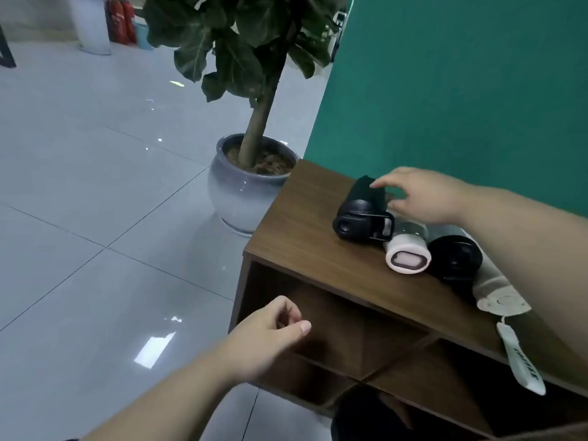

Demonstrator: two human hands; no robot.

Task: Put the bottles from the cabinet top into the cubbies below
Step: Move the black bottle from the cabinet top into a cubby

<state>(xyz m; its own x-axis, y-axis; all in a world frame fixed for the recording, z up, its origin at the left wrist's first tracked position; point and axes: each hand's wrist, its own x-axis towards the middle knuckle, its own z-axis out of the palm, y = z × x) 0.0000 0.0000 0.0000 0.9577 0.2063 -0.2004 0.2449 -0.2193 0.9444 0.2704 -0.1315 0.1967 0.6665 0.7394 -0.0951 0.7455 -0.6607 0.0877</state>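
Note:
Several bottles lie on their sides on the brown wooden cabinet top (305,237). Leftmost is a black bottle (362,211) with a handle lid. Beside it lies a white bottle (409,254) with a pink-brown cap face, then a bottle with a black lid (455,257), then a cream bottle (496,294) whose white strap (521,364) hangs over the edge. My right hand (420,195) hovers over the black bottle, fingers spread, fingertips touching or just above it. My left hand (270,332) is loosely curled and holds nothing, in front of the upper left cubby (334,319).
A large potted plant (251,183) in a grey ceramic pot stands on the tiled floor just left of the cabinet. A green wall (461,90) runs behind the cabinet. A lower cubby (356,409) holds something dark. Red fire extinguishers (121,20) stand far back.

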